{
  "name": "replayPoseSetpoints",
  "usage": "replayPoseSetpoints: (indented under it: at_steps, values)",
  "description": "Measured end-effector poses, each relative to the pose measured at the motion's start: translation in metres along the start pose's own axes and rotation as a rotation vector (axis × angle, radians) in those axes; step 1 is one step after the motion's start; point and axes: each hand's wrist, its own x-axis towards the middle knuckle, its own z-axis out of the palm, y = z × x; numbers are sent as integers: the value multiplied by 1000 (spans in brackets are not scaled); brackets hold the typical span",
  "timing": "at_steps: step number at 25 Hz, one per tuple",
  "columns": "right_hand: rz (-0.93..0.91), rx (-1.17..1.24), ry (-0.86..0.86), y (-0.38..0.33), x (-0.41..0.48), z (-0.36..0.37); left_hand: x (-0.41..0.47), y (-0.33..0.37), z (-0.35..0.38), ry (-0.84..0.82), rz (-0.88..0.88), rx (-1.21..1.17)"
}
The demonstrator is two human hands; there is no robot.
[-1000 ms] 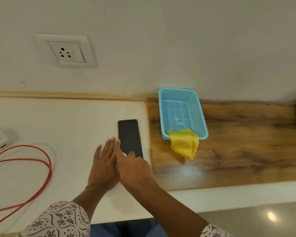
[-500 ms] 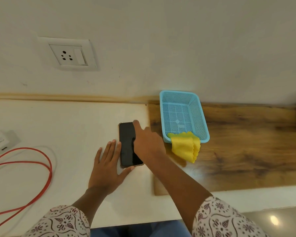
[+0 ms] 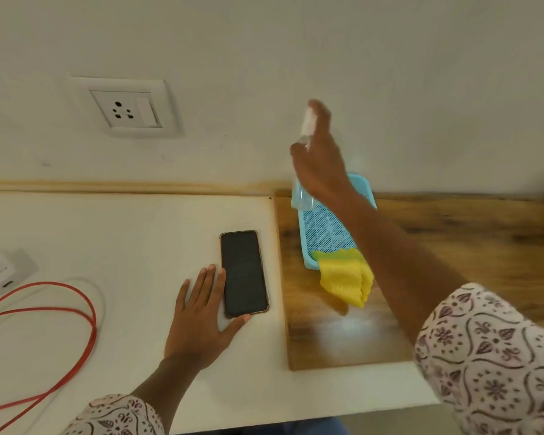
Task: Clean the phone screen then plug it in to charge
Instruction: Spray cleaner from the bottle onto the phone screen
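Observation:
A black phone [image 3: 243, 273] lies screen up on the white counter [image 3: 107, 246]. My left hand [image 3: 201, 315] rests flat on the counter, fingers spread, touching the phone's left edge and bottom corner. My right hand [image 3: 319, 158] is raised above the blue basket [image 3: 366, 191], closed around a clear spray bottle [image 3: 302, 189] with a white nozzle, my forefinger on top. A yellow cloth [image 3: 346, 279] hangs over the basket's near rim. A red cable [image 3: 76, 309] loops at the left beside a white charger adapter [image 3: 0, 271]. A wall socket [image 3: 124, 108] sits above the counter.
The basket stands on a wooden board [image 3: 453, 246] to the right of the white counter. The counter's front edge runs along the bottom of the view. The wall rises directly behind everything.
My right hand left the phone, went to the right and rose above the basket, now holding the spray bottle. My left hand stayed beside the phone.

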Motion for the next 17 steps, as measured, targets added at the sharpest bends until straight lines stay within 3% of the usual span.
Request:
replayPoseSetpoints:
  at_steps: [4,11,17]
  values:
    - [83,-67,90,25,30,-24,1,0,1,16,0,-5]
    - [-5,-160,200,54,22,-5,1,0,1,5,-2,-3]
    - [21,-155,170,65,23,-11,0,0,0,5,6,10]
